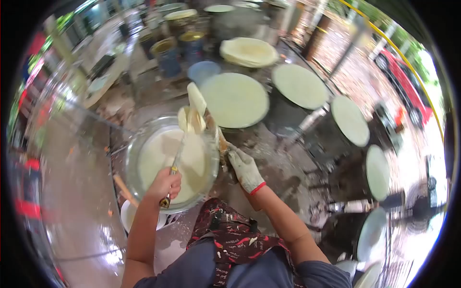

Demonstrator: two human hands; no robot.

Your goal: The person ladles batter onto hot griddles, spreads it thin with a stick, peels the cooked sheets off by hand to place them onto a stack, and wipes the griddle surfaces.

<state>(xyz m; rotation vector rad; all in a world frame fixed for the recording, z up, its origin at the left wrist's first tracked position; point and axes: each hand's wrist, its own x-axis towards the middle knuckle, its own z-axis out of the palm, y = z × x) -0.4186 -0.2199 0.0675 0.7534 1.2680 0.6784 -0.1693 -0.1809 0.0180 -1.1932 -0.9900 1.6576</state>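
The left grip [165, 186], bare, is closed round the dark handle of a long metal tool [179, 154], whose narrow shaft slants up and away from the person. The right grip [246, 172], in a pale glove with a red cuff, is curled around the lower end of a brown piece [222, 143]. At the far end of the tool, next to the upper part of the brown piece, are smooth cream-coloured pieces [196, 102]; exactly how they join either one cannot be told. They are above the far side of a wide metal pot [130, 165] with a pale liquid [161, 152] inside. Just beside the pot on the left is a wooden stick [126, 190], and near it a white bowl [127, 216]. The person wears a dark apron [240, 245] patterned in red. Beyond the pot are a light blue basin [204, 72], a large vat [235, 102] with a pale round top, and blue cans [166, 61]. More pale round tops curve along the right, and a red car [401, 84] stands well apart.
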